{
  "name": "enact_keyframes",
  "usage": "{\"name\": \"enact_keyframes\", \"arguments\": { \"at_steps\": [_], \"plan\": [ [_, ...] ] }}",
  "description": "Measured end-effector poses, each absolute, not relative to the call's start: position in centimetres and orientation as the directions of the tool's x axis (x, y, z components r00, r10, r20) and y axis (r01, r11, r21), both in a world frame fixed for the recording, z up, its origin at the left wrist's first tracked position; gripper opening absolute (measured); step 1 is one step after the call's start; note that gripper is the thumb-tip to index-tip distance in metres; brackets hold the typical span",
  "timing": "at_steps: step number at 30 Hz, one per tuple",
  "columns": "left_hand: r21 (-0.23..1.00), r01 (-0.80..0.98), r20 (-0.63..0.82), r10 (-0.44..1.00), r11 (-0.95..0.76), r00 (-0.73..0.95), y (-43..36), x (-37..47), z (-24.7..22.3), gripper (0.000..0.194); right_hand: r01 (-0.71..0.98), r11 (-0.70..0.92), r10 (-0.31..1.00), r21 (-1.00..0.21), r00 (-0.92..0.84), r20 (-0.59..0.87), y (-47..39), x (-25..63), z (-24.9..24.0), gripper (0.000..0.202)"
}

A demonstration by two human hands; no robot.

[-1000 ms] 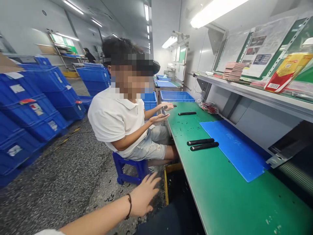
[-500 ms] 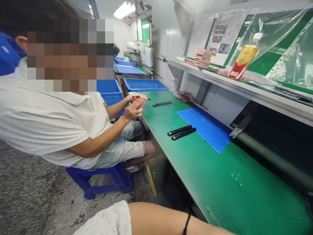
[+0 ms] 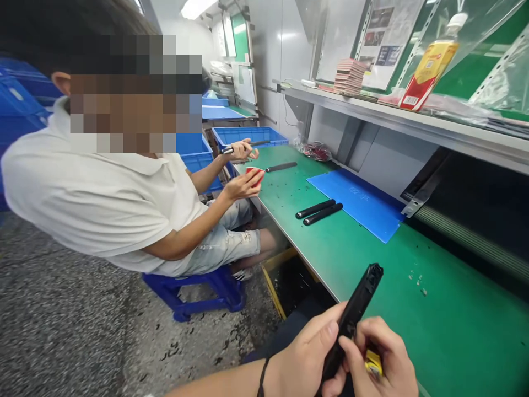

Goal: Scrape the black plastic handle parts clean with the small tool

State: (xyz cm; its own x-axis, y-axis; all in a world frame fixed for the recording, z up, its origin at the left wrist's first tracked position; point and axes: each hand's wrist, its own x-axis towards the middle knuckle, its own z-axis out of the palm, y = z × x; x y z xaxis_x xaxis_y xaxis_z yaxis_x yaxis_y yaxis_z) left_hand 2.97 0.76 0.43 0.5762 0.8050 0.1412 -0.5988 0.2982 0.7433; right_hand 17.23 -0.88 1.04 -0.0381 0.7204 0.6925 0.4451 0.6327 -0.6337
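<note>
My left hand (image 3: pixel 303 358) and my right hand (image 3: pixel 378 358) are at the bottom middle, both closed around a long black handle-like part (image 3: pixel 357 306) that points up and to the right over the green bench (image 3: pixel 413 309). A small yellow object (image 3: pixel 373 363) shows between the fingers of my right hand. A black band circles my left wrist. Two more black parts (image 3: pixel 318 212) lie side by side on the bench beside a blue mat (image 3: pixel 359 201).
A co-worker in a white shirt (image 3: pixel 103 198) sits on a blue stool (image 3: pixel 198 286) at the left, holding a black part and a red item. Blue bins (image 3: pixel 248 135) stand beyond. A shelf (image 3: pixel 413 124) above the bench carries a bottle and stacked pads.
Both my hands have come into view holding the black part; earlier only my left arm showed. The view has shifted. The co-worker has raised a black part.
</note>
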Motion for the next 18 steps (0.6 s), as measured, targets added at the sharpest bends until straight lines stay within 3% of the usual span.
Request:
{"name": "enact_keyframes", "arguments": {
  "at_steps": [2,4,7,10,12,14,16,18],
  "plan": [
    [0.764,-0.575,0.103,0.823,0.294,0.558,0.3,2.5,0.7,0.065,0.431,0.625,0.735,-0.651,-0.045,0.677,-0.4,17.1,1.0,0.018],
    [0.764,-0.562,0.07,0.825,0.316,0.56,-0.2,2.1,0.6,0.065,0.395,0.561,0.796,-0.727,-0.015,0.606,-0.2,16.6,0.7,0.007],
    [0.772,-0.524,0.004,0.822,0.359,0.569,-0.7,1.2,0.3,0.058,0.315,0.406,0.865,-0.858,0.171,0.472,-0.4,15.2,0.2,0.006],
    [0.734,-0.569,-0.037,0.858,0.371,0.512,-0.4,-0.6,0.0,0.044,0.33,0.463,0.746,-0.823,0.356,0.563,-0.7,13.9,0.4,0.003],
    [0.683,-0.631,-0.057,0.888,0.368,0.457,0.5,-2.2,-0.1,0.049,0.375,0.619,0.672,-0.69,0.201,0.713,-0.7,13.5,0.5,0.01],
    [0.646,-0.661,-0.083,0.896,0.381,0.436,1.9,-4.0,-0.2,0.058,0.398,0.715,0.647,-0.575,-0.066,0.76,-0.3,13.2,-0.1,0.025],
    [0.616,-0.694,-0.114,0.914,0.373,0.391,3.3,-5.5,-0.1,0.062,0.458,0.685,0.694,-0.566,-0.173,0.699,0.2,12.7,-1.4,0.037],
    [0.591,-0.741,-0.156,0.947,0.318,0.282,4.3,-6.1,0.1,0.061,0.48,0.62,0.754,-0.621,-0.143,0.642,0.6,12.2,-2.9,0.043]
  ]
}}
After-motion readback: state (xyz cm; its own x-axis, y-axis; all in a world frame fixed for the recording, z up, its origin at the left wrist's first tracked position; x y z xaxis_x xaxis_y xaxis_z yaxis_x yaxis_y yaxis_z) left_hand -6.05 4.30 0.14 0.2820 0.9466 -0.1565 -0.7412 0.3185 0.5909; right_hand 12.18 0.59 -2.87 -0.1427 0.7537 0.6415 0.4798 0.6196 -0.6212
